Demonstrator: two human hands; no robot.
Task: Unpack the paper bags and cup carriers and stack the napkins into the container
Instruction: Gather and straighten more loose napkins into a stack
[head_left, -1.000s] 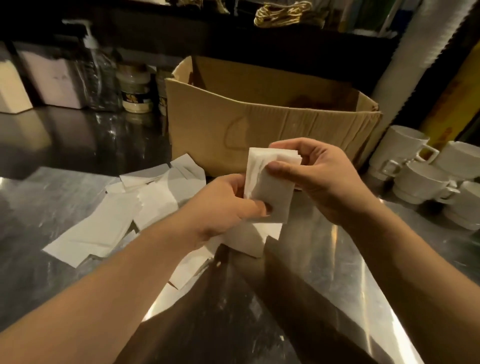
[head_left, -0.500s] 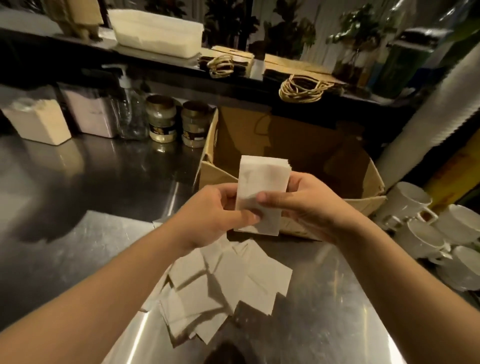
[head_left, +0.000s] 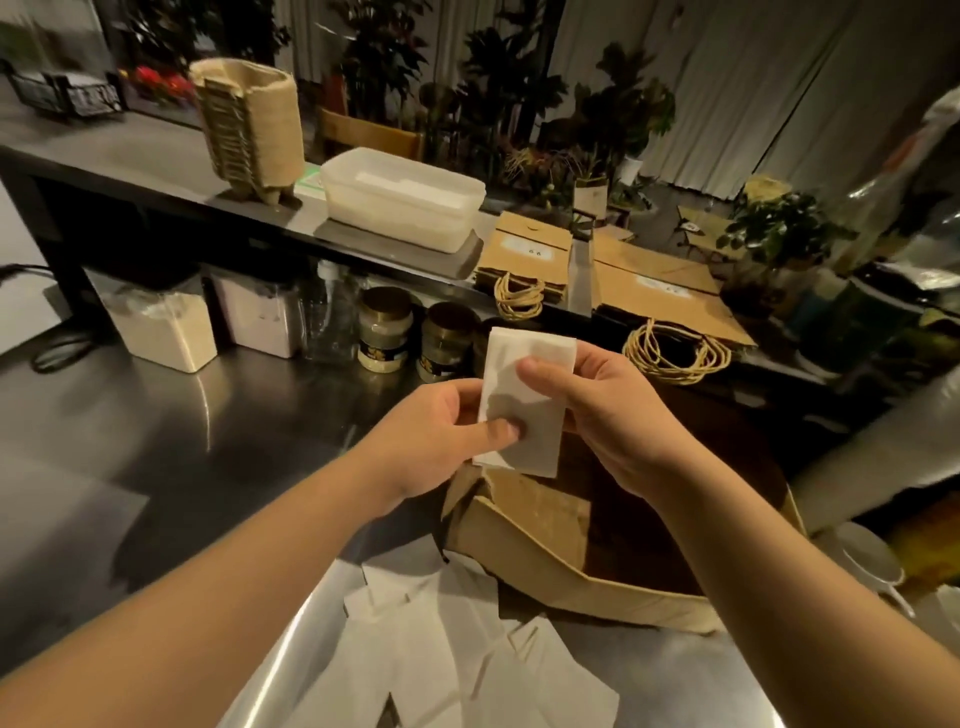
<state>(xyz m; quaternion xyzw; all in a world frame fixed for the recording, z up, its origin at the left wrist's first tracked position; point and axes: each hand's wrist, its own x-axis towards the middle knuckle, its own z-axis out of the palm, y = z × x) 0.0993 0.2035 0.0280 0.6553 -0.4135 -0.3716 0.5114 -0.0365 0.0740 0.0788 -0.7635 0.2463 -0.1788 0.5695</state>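
A dimly lit, warm-toned scene is shown, with light falling from above and behind the camera. Soft glare is thrown back by the steel counter (head_left: 171, 410), brightest along its near edge. A thumb's shadow is cast on the napkin stack (head_left: 524, 400), and the open cardboard box (head_left: 545, 525) is left dark inside. Straight lines are bowed toward the frame edges by the wide lens. Background plants (head_left: 613, 119) are rendered soft and grainy.

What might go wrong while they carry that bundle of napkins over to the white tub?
The napkin stack is only pinched between the left hand and right hand, so sheets may slip into the cardboard box below. The plastic container sits on the raised shelf beyond jars; reaching might knock them.
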